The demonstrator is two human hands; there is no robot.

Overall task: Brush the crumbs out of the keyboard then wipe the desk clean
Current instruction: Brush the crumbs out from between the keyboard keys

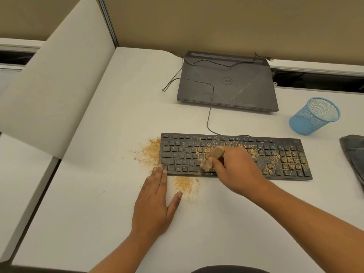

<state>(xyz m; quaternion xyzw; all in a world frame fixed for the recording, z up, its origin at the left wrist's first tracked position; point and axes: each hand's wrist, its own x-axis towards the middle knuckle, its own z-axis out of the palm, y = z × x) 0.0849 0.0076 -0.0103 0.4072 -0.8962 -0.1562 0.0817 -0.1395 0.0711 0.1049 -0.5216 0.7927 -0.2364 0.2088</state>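
Two hands are seen over a white desk [94, 194]. The keyboard [275, 156] is laid flat at mid-desk, its long side towards the person. Crumbs [289, 159] are scattered over its middle and right keys; the left keys are largely bare. Two further patches are noted on the desk: one just beside the left end of the keyboard, one just before its near edge.

The left hand [155, 203] is laid palm-down on the desk, fingers straight and pressed together, thumb spread wide. Its fingertips are touching the keyboard's near left corner.

The right hand [234, 172] is held above the middle keys. Its fingers are curled round the wooden handle of a brush [215, 154], whose pale bristles are set on the bottom key row, by the space bar.

A closed laptop [226, 81] is placed behind the keyboard, with a cable [208, 115] run across its lid. A blue mesh cup [313, 116] is tilted at the right. A dark item [354, 154], possibly a cloth, is cut off by the right edge.
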